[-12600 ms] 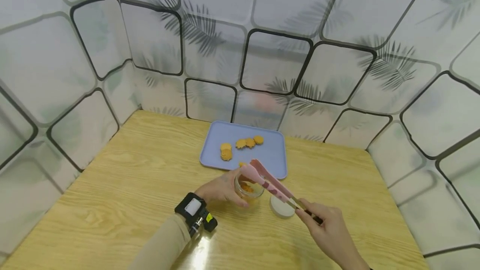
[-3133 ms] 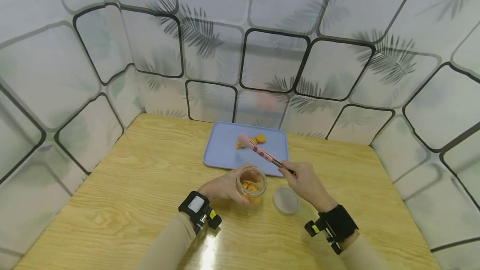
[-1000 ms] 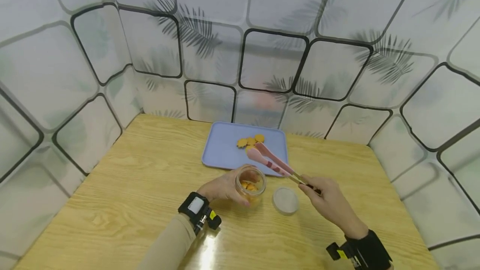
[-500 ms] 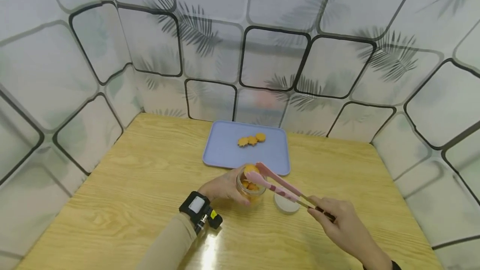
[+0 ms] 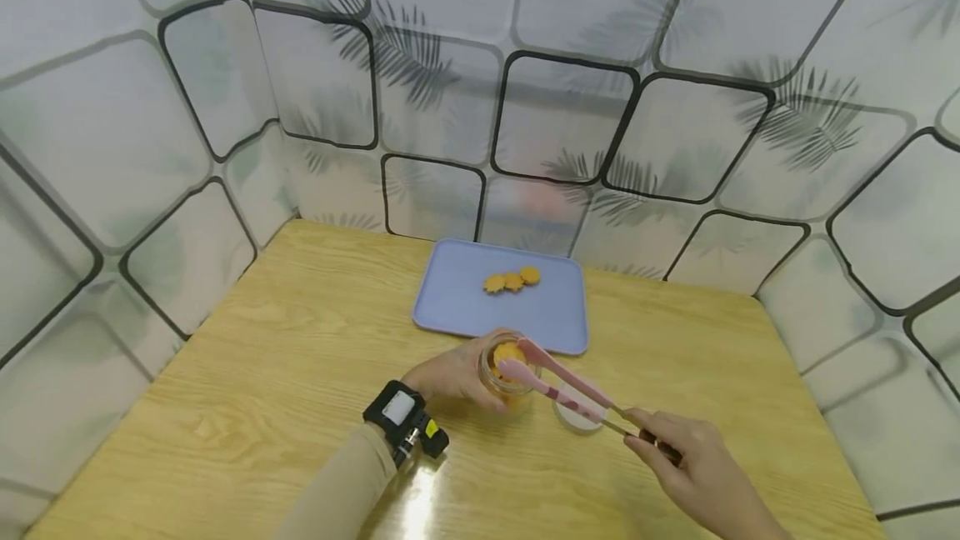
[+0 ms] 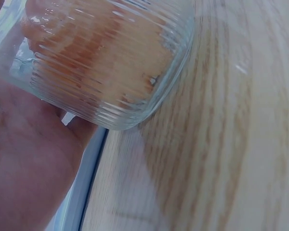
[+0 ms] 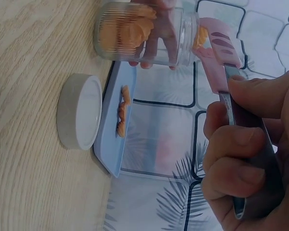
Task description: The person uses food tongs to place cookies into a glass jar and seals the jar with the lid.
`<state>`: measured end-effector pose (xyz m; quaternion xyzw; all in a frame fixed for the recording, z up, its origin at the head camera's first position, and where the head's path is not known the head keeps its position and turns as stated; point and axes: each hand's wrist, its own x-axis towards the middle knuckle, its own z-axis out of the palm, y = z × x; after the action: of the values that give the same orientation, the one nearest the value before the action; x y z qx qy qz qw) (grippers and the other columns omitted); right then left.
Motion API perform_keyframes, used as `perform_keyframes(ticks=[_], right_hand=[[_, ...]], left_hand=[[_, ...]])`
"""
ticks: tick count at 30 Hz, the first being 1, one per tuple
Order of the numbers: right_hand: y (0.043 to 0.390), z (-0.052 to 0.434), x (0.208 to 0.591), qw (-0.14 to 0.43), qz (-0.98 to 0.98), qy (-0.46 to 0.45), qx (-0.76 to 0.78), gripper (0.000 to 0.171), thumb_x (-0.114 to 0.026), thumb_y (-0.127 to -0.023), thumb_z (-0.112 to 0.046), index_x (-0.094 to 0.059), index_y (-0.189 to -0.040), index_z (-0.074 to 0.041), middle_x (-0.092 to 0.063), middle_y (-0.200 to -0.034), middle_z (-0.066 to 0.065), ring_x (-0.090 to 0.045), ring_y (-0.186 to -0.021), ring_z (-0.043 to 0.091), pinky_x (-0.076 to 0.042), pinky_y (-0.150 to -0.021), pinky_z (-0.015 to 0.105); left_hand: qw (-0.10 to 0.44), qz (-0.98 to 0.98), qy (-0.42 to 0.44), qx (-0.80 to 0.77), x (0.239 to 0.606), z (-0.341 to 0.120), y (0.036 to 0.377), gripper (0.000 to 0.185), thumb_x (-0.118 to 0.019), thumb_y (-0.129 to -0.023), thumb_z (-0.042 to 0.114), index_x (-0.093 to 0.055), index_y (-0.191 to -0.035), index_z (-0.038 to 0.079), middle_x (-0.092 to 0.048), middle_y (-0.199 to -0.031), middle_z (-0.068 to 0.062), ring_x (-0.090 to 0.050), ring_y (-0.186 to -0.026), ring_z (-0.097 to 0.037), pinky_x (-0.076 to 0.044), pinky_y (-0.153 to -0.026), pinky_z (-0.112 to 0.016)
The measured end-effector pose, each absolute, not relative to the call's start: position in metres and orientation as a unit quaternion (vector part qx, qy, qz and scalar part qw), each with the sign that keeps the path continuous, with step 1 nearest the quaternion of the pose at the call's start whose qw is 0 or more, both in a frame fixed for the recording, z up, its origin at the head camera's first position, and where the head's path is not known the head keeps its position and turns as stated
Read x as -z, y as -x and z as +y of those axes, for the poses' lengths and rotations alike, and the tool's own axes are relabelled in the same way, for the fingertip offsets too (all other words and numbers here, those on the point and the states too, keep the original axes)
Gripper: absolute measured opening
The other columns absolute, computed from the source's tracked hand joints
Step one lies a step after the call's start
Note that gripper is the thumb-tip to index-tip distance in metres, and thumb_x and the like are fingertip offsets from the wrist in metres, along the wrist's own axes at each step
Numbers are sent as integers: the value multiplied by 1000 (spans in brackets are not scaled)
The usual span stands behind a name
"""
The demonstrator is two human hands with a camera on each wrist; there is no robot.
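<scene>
My left hand (image 5: pixel 453 375) grips a clear glass jar (image 5: pixel 516 400) that stands on the table. In the right wrist view, ribbed walls show several orange-brown cookies (image 7: pixel 130 30) stacked inside. My right hand (image 5: pixel 693 465) holds pink-tipped tongs (image 5: pixel 572 380) by their dark handles, thumb on one side and fingers curled on the other. Between the tong tips, right at the jar's mouth, is one cookie (image 7: pixel 201 37). The left wrist view shows the jar's lower part (image 6: pixel 111 91) close against the palm.
Behind the jar lies a blue tray (image 5: pixel 457 307) with a row of three cookies (image 5: pixel 513 282) near its back. A white round lid (image 7: pixel 79 111) rests on the wooden table (image 5: pixel 285 357) right of the jar. Patterned curtain walls (image 5: pixel 442 107) enclose the table's back and sides.
The tongs have carried a cookie from the tray to the jar's mouth and lowered it there. Earlier cookies at the tray's left and front are gone from it. The left hand stays on the jar.
</scene>
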<state>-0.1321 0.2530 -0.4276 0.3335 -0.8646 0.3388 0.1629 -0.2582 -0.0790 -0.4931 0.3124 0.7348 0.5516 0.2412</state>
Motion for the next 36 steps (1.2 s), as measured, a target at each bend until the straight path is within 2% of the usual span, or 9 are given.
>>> perform_keyframes(ticks=[2, 6, 13, 18, 22, 27, 31, 34, 36], right_hand=[[131, 252, 428, 161, -865, -333, -340, 36, -75, -82, 11, -75, -116, 0, -47, -67, -21, -31, -55, -13, -30, -46, 5], [131, 253, 429, 159, -859, -342, -345, 36, -75, -82, 12, -74, -116, 2, -48, -67, -21, -31, -55, -14, -30, -45, 5], [131, 254, 426, 156, -865, -337, -338, 38, -76, -81, 10, -74, -117, -1, -51, -69, -20, -30, -55, -13, -30, -46, 6], [131, 254, 426, 125, -867, -320, -360, 33, -74, -84, 9, -73, -117, 1, -54, -70, -19, -32, -53, -12, -32, -43, 9], [136, 256, 423, 94, -859, -288, -413, 29, -70, -89, 9, -71, -117, 8, -57, -68, -16, -33, -48, -9, -32, -38, 13], [156, 250, 421, 94, -896, -208, -382, 31, -69, -95, -4, -69, -124, 7, -61, -69, -9, -30, -45, -3, -31, -38, 19], [184, 239, 430, 86, -927, -177, -318, 36, -69, -98, -14, -67, -129, 5, -73, -85, 4, -46, -53, -1, -39, -47, 21], [207, 228, 440, 82, -938, -185, -281, 35, -68, -98, -14, -67, -128, 5, -71, -79, 6, -45, -53, 1, -37, -48, 21], [222, 220, 446, 82, -945, -190, -254, 34, -67, -98, -14, -68, -126, 4, -64, -70, 3, -38, -50, 5, -31, -47, 22]], left_hand=[[241, 732, -316, -553, 492, -79, 258, 105, -92, -75, 12, -30, -159, 25, -36, -160, 4, -36, -146, -23, -31, -119, -48], [243, 734, -313, -551, 491, -79, 257, 105, -91, -75, 14, -29, -159, 24, -37, -159, 5, -39, -142, -21, -34, -117, -43], [256, 666, -362, -600, 494, -76, 262, 92, -86, -78, 1, -38, -152, 26, -50, -149, -3, -43, -141, -20, -51, -105, -37], [250, 675, -364, -591, 494, -77, 263, 95, -87, -77, 2, -37, -153, 27, -52, -146, -3, -47, -135, -17, -46, -108, -33], [249, 681, -360, -587, 493, -76, 262, 96, -88, -74, 1, -37, -153, 23, -51, -147, -3, -48, -135, -17, -41, -114, -33], [240, 689, -357, -584, 491, -76, 263, 91, -89, -74, 0, -41, -149, 18, -55, -145, -5, -49, -136, -17, -41, -114, -31], [241, 682, -363, -587, 491, -76, 263, 91, -88, -74, -1, -41, -150, 18, -54, -145, -7, -48, -138, -20, -41, -114, -32], [244, 676, -369, -590, 492, -76, 263, 91, -87, -75, -1, -40, -151, 18, -53, -146, -8, -48, -138, -22, -42, -114, -34], [247, 670, -372, -593, 493, -75, 263, 91, -87, -76, 0, -38, -152, 16, -52, -147, -9, -47, -139, -23, -41, -114, -36]])
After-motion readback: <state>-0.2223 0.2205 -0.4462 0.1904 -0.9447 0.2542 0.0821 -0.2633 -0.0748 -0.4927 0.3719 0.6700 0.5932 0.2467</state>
